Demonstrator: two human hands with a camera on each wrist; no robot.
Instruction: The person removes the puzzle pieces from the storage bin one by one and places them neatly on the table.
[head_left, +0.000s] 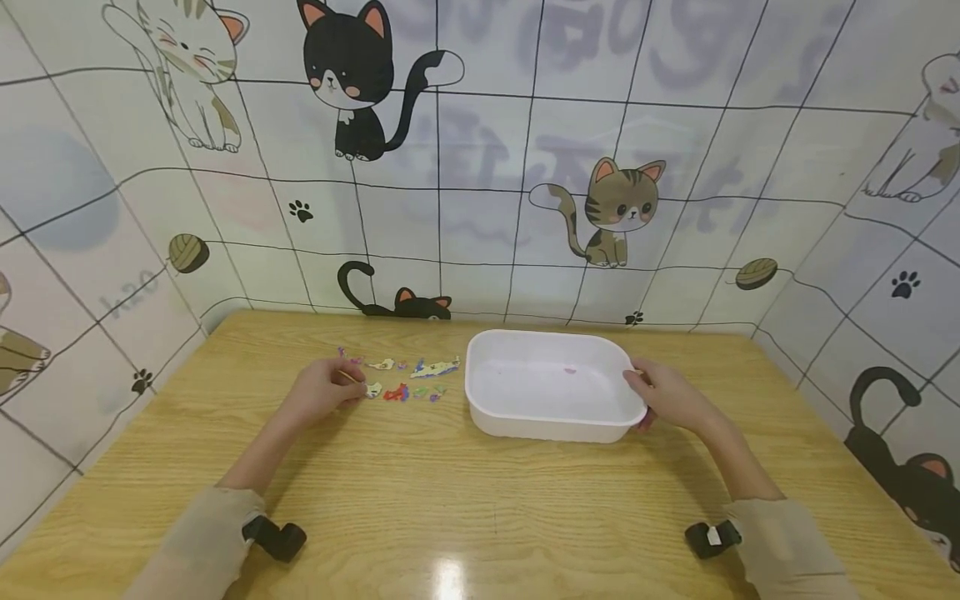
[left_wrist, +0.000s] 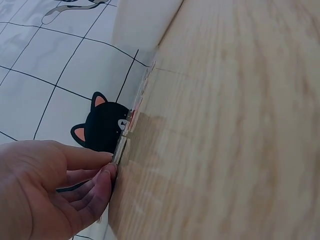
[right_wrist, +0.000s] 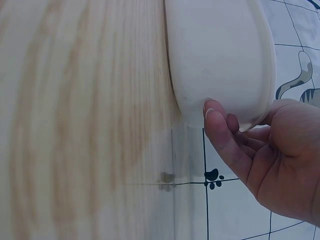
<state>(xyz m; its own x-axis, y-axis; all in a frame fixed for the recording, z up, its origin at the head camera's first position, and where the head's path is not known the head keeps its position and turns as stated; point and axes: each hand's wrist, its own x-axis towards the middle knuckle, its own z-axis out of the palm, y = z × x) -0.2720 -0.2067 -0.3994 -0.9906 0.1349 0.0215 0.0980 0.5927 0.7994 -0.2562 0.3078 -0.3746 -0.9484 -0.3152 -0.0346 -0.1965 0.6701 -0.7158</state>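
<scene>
A white plastic tub (head_left: 558, 429) with rounded corners stands on the table. My right hand (head_left: 663, 392) grips its right end, thumb over the rim and fingers against the outer wall; the right wrist view shows the fingertips (right_wrist: 214, 112) on the tub's side. Left of the tub lie several small, flat, colourful pieces (head_left: 397, 392) in two rough rows, of a kind I cannot make out. At their left end, my left hand (head_left: 326, 389) pinches a small, thin, pale piece (left_wrist: 120, 150) between thumb and forefinger, low at the tabletop. The fingers partly hide that piece.
The wooden table (head_left: 450, 500) meets a wall covering (head_left: 487, 233) printed with cats and grid lines at the back and both sides. Small black devices (head_left: 277, 537) are strapped at both wrists. Two faint reddish marks show inside the tub.
</scene>
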